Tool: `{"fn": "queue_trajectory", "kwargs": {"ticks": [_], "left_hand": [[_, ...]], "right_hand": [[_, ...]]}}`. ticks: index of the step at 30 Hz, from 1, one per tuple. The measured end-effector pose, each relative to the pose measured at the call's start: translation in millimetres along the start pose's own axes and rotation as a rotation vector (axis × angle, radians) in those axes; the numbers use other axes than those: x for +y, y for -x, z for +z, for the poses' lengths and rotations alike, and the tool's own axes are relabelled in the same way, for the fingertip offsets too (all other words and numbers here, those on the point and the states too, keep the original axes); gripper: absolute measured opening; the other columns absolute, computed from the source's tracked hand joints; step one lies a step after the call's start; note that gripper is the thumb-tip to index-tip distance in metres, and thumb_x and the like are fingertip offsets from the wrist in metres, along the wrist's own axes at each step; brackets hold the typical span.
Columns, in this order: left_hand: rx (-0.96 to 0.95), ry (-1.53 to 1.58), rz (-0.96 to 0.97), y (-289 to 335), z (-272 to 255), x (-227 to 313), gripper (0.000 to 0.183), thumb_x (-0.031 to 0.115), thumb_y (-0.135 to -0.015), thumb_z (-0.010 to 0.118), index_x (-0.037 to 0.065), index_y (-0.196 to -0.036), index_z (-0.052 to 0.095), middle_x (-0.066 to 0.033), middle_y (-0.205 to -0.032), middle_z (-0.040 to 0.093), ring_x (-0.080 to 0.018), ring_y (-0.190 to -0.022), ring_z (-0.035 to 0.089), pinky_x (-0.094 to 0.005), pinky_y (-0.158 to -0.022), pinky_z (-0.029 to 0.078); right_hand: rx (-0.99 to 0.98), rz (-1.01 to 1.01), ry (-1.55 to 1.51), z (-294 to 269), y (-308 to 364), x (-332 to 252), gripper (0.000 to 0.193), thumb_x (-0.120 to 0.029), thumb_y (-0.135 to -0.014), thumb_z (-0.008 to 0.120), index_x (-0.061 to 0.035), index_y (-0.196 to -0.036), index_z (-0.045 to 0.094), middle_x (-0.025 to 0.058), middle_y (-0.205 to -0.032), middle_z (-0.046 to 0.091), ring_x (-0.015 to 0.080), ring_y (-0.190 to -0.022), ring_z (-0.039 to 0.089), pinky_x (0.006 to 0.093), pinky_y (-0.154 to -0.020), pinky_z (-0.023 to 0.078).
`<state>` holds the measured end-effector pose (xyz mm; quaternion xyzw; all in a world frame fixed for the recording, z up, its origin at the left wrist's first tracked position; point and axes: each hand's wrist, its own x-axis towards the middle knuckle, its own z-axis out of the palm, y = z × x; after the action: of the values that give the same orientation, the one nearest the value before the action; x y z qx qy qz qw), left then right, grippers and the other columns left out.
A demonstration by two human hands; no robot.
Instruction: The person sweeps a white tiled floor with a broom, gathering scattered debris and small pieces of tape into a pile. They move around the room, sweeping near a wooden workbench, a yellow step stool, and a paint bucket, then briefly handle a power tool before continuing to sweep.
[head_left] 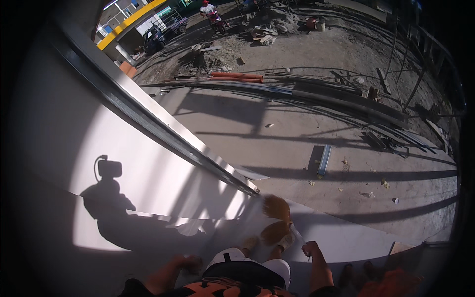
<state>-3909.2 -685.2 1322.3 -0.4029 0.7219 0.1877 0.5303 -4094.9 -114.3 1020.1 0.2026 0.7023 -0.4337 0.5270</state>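
A broom with brown, fan-shaped bristles (277,208) rests on the pale floor boards ahead of my feet. My right hand (310,249) is closed around its light, slim handle (298,235). The bristles show as two brown patches; whether the lower one is part of the broom or a reflection, I cannot tell. My left hand (191,262) hangs low beside my left thigh, in shade and apart from the broom. Its fingers are too dark to make out. Just beyond the bristles ends a metal channel (198,154) along the white panel (143,148).
A short metal channel piece (324,160) and scattered scraps (385,183) lie on the concrete. Long bars (346,101) and orange pipes (236,77) lie farther off. Someone's feet (346,273) and orange clothing (393,283) show at lower right. A motorcycle rider (213,16) is far away.
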Motion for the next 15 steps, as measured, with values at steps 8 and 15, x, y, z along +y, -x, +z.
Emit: {"fn": "queue_trajectory", "kwargs": {"ticks": [8,15], "left_hand": [[0.142,0.085,0.053,24.5,5.2,33.4,0.05,0.029,-0.073,0.072,-0.006,-0.108,0.069,-0.0122,-0.095,0.072,-0.0214,-0.08,0.07,-0.0347,-0.072,0.057],[0.151,0.008,0.098,23.3,-24.9,72.6,0.045,0.024,-0.074,0.071,-0.005,-0.108,0.069,-0.0115,-0.093,0.072,-0.0209,-0.078,0.07,-0.0345,-0.07,0.057]], "right_hand": [[0.788,0.154,-0.068,-31.3,19.5,42.4,0.04,-0.015,-0.091,0.055,-0.0038,-0.129,0.048,0.0241,-0.106,0.069,0.0397,-0.101,0.068,0.0505,-0.086,0.056],[0.771,0.33,-0.404,152.9,215.2,116.7,0.045,-0.025,-0.09,0.061,-0.0003,-0.126,0.05,0.0283,-0.099,0.068,0.0478,-0.097,0.066,0.0551,-0.084,0.052]]}}
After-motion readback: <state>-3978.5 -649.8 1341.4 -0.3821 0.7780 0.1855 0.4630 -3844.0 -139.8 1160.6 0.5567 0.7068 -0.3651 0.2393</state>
